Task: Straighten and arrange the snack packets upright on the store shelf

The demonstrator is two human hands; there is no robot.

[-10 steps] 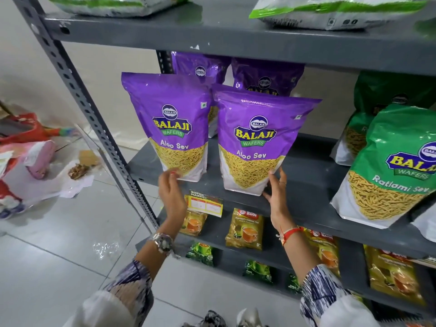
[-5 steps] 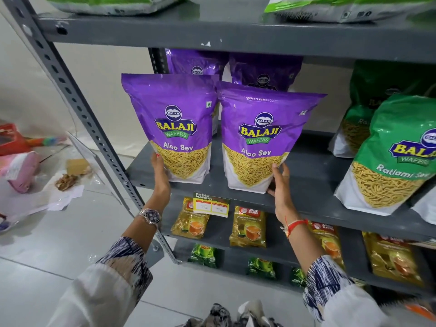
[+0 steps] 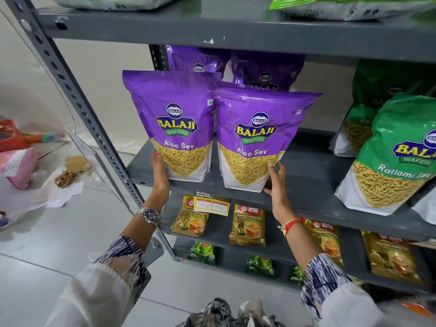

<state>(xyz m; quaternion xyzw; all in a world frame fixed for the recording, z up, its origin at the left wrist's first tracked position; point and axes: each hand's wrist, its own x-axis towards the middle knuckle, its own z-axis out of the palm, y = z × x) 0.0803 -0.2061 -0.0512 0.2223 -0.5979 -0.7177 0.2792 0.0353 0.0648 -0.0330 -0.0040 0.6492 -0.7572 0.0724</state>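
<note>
Two purple Aloo Sev packets stand upright side by side at the front of the grey middle shelf (image 3: pixel 306 175). My left hand (image 3: pixel 160 172) presses flat against the lower left edge of the left purple packet (image 3: pixel 175 123). The lower right edge of the right purple packet (image 3: pixel 256 138) has my right hand (image 3: pixel 276 182) against it, fingers spread. Two more purple packets (image 3: pixel 266 69) stand behind them, partly hidden. Green Ratlami Sev packets (image 3: pixel 396 159) lean at the right end of the same shelf.
A perforated grey upright (image 3: pixel 77 100) frames the shelf's left side. The shelf above (image 3: pixel 236 27) carries flat green-and-white packets. Lower shelves hold tea packets (image 3: pixel 247 225) and a price tag (image 3: pixel 211 204). Paper and bags (image 3: pixel 21 166) litter the tiled floor at left.
My left hand rose from below the shelf edge to the left packet's side. My right hand stayed by the right packet. The two front packets now stand closer and straighter.
</note>
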